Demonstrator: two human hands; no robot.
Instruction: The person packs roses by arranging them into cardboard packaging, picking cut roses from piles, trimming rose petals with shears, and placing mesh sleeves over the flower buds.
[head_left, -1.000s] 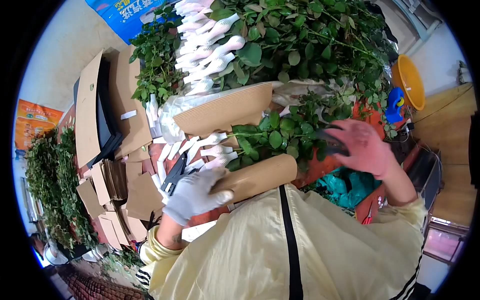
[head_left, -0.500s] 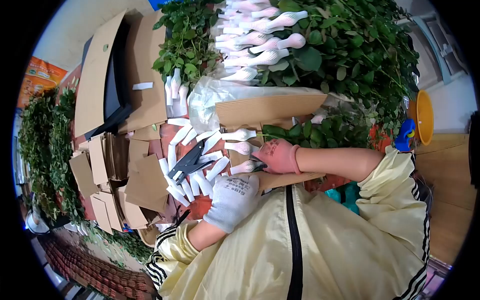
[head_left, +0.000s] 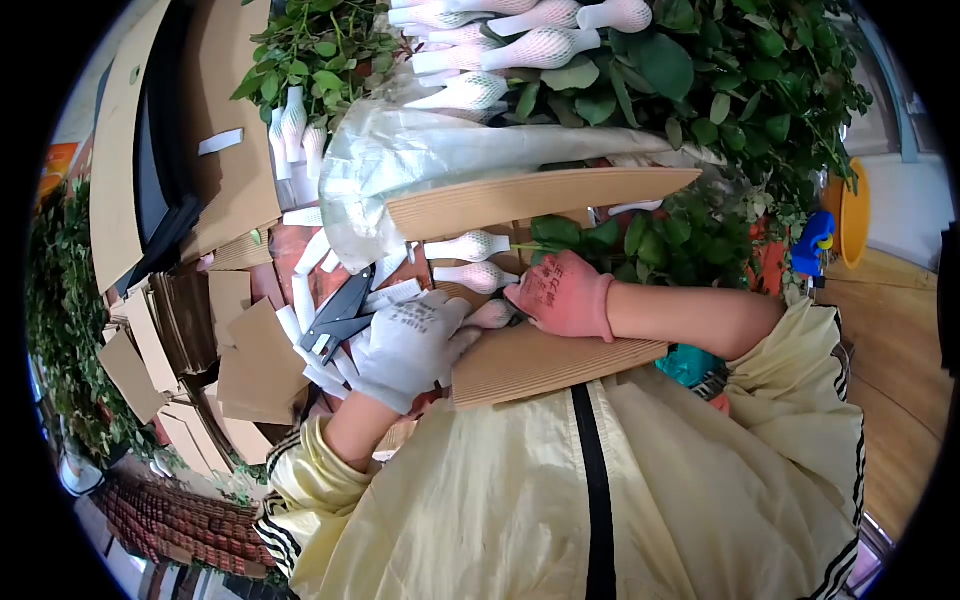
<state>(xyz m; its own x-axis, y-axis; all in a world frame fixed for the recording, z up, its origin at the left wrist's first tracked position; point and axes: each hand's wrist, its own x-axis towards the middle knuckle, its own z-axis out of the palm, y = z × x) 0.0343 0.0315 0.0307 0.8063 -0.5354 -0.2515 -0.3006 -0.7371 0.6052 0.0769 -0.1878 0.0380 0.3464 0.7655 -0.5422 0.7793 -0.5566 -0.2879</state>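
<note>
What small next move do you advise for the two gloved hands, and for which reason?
I would probably have the right hand and left hand settle the lowest netted bud level with the two netted buds above: both gloves are at it, and the near cardboard flap is not folded over them.

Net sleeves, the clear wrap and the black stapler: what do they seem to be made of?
The net sleeves look like soft, matt foam, judging by their puffy white diamond mesh. The clear wrap looks like thin, glossy plastic film: see-through, wrinkled, with bright highlights. The black stapler could be painted metal or hard plastic; its smooth dark surface doesn't settle which.
</note>
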